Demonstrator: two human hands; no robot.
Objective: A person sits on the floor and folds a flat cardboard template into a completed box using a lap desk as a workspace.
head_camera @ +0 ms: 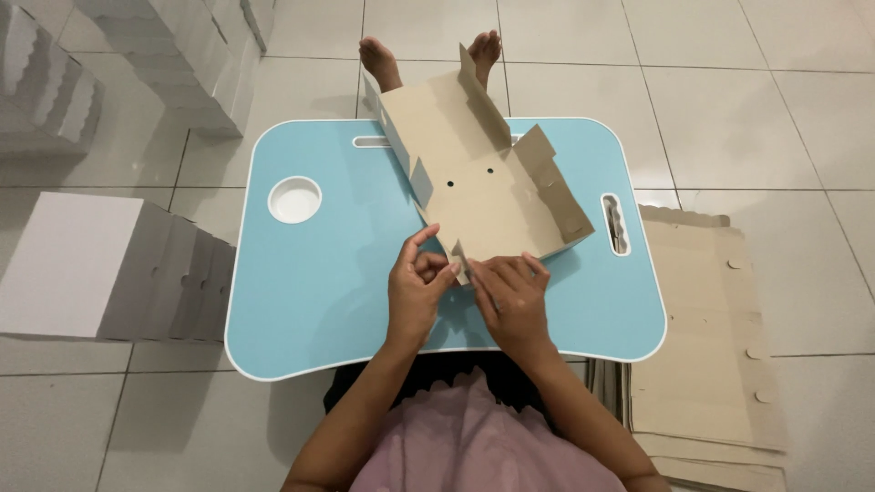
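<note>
- Pale tiled floor (747,109); person sits on it, bare feet (381,62) sticking out at 12 o'clock past a light blue lap table (310,292).
- Table has a round white cup recess (294,199) at 10 o'clock, a handle slot (371,141) at the far edge, another slot (616,224) at 3 o'clock.
- Brown cardboard box blank (483,196), half folded, lies on the table centre running toward 12 o'clock; side flaps stand up, two small holes in the base panel.
- Left hand (415,292) at the blank's near edge, 6 o'clock of it: thumb and forefinger curled and pinching a small tab on the corner.
- Right hand (512,301) just beside it, touching the same near edge; fingers bent down and pressed on the cardboard, not spread.
- The two hands almost meet at the tab.
- Stack of flat brown cardboard sheets (706,346) on the floor at 4 o'clock, partly under the table edge.
- Finished white boxes (100,264) at 9 o'clock; more white boxes (173,55) piled at 11 o'clock.
- Pink garment (474,437) at 6 o'clock, in the lap.
</note>
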